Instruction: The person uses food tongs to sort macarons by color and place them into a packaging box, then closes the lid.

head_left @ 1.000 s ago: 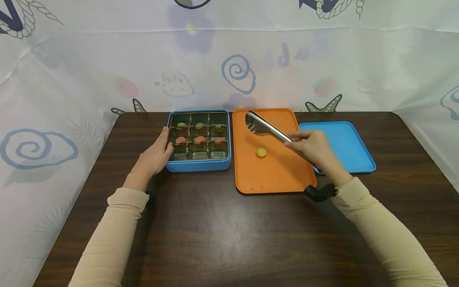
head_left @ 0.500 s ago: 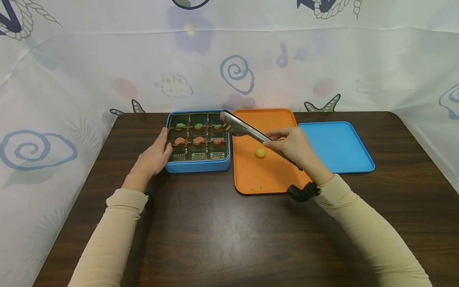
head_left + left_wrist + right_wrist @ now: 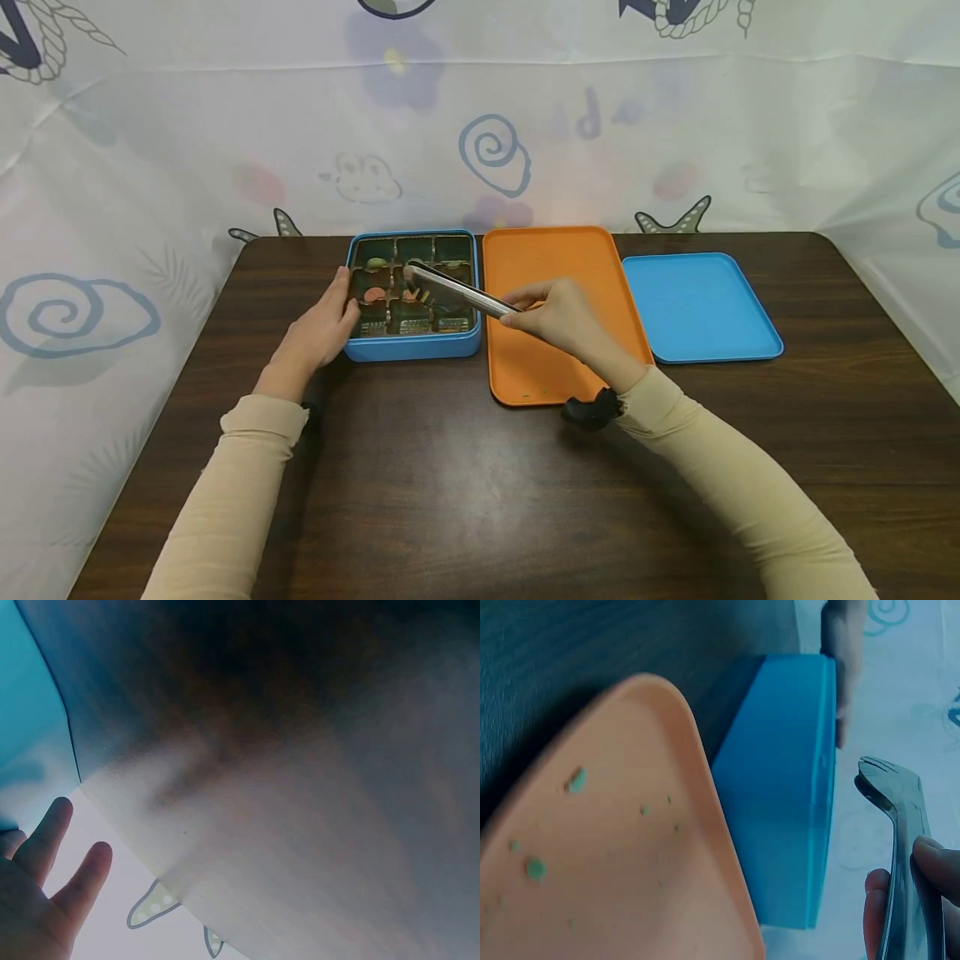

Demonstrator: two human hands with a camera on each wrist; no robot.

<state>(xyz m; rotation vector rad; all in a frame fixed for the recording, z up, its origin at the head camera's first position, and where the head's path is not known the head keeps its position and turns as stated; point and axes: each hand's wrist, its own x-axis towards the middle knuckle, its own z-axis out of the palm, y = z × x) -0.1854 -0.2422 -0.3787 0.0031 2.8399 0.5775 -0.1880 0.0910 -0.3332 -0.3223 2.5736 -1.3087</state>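
Note:
A blue box (image 3: 416, 348) holds a divided insert, with a green slice (image 3: 377, 263) and a pink slice (image 3: 374, 294) showing in its compartments. My left hand (image 3: 318, 321) rests on the box's left side, thumb at the rim; in the left wrist view its fingers (image 3: 90, 874) are extended. My right hand (image 3: 555, 317) grips metal tongs (image 3: 465, 292), fingers and thumb around the arms. The slotted tips hang over the middle of the box. Yellow shows through the slots; I cannot tell what they hold. The right wrist view shows the tongs (image 3: 904, 825) above the box (image 3: 776, 795).
An orange tray (image 3: 555, 375) lies against the box's right side, beneath my right hand, which covers a small yellow round piece there. Green crumbs (image 3: 576, 780) dot the tray. Further right lies a blue tray (image 3: 705, 308). A printed curtain (image 3: 315, 108) hangs behind the dark table (image 3: 420, 500).
My right hand has carried the tongs leftward from above the orange tray to over the box's compartments, now covering the yellow piece. The left hand has stayed at the box.

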